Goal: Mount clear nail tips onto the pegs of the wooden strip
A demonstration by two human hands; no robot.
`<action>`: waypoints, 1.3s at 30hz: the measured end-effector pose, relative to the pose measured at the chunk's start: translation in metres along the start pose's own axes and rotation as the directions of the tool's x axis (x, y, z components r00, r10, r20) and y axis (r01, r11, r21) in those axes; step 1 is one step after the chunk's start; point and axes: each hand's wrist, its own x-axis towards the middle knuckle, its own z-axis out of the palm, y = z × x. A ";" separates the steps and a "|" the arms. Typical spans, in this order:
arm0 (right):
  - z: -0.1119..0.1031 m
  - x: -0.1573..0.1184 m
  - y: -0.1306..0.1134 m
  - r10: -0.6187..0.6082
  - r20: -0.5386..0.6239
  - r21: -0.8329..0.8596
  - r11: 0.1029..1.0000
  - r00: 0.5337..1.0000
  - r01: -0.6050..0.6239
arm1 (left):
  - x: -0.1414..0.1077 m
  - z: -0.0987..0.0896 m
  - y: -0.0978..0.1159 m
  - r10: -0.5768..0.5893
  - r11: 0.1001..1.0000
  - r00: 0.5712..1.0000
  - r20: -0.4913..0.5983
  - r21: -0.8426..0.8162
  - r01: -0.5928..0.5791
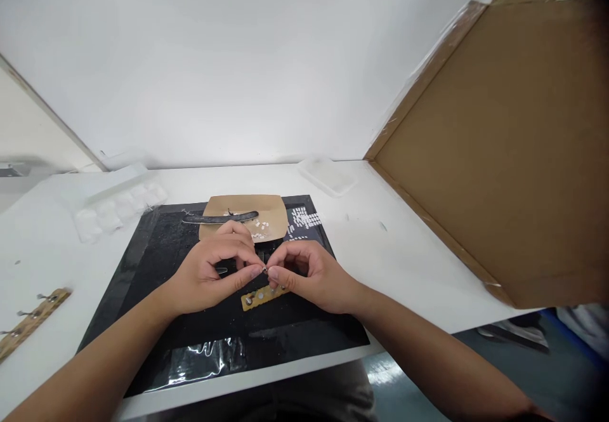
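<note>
My left hand (217,266) and my right hand (316,276) meet over a black mat (200,327), both closed in a pinch. Thumbs and index fingers press together around a tiny shiny piece (265,270), too small to name. Just below the fingertips lies a yellowish wooden strip (261,297) with small metal posts, its right end partly behind my right hand. Beyond my left hand, a dark curved nail file (221,218) rests across a tan card (273,209). Small white pieces (259,225) are scattered on that card.
Rows of small white tabs (304,217) lie at the mat's upper right. Behind stands a clear shallow tray (328,176). Clear plastic packaging (121,203) sits at left, above another wooden strip with metal posts (35,320). A large cardboard panel (499,130) rises at right.
</note>
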 end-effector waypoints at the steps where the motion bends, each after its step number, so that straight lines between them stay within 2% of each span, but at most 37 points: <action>1: 0.000 0.000 0.000 0.002 0.008 0.008 1.000 1.000 -0.002 | 0.000 0.000 0.000 -0.003 1.000 1.000 0.001 -0.009 0.003; 8: 0.000 0.000 -0.001 -0.011 0.025 0.009 1.000 1.000 0.011 | 0.001 -0.001 0.001 0.013 1.000 1.000 0.009 -0.017 -0.013; 17: 0.002 -0.002 -0.003 -0.006 -0.010 -0.035 0.999 1.000 0.006 | 0.001 0.000 0.000 -0.003 0.996 1.000 0.026 -0.093 0.006; 26: 0.001 -0.002 -0.003 -0.005 0.007 0.024 1.000 1.000 0.005 | 0.001 0.000 -0.003 -0.079 0.964 0.996 0.052 -0.249 0.090; 32: 0.001 -0.002 -0.001 -0.027 0.011 0.020 0.999 1.000 0.026 | 0.000 0.001 -0.005 -0.109 0.951 0.992 0.067 -0.284 0.123; 36: 0.000 -0.002 -0.003 -0.082 -0.012 -0.120 0.990 0.997 0.080 | 0.002 0.002 -0.005 -0.078 0.969 0.996 0.047 -0.233 0.087; 38: -0.001 -0.003 -0.004 -0.207 -0.034 -0.292 0.938 0.978 0.188 | 0.003 0.001 -0.004 -0.055 0.979 0.997 0.045 -0.194 0.063; 39: -0.002 -0.003 -0.004 -0.296 -0.031 -0.388 0.884 0.955 0.261 | 0.003 0.001 -0.003 -0.040 0.984 0.998 0.050 -0.172 0.048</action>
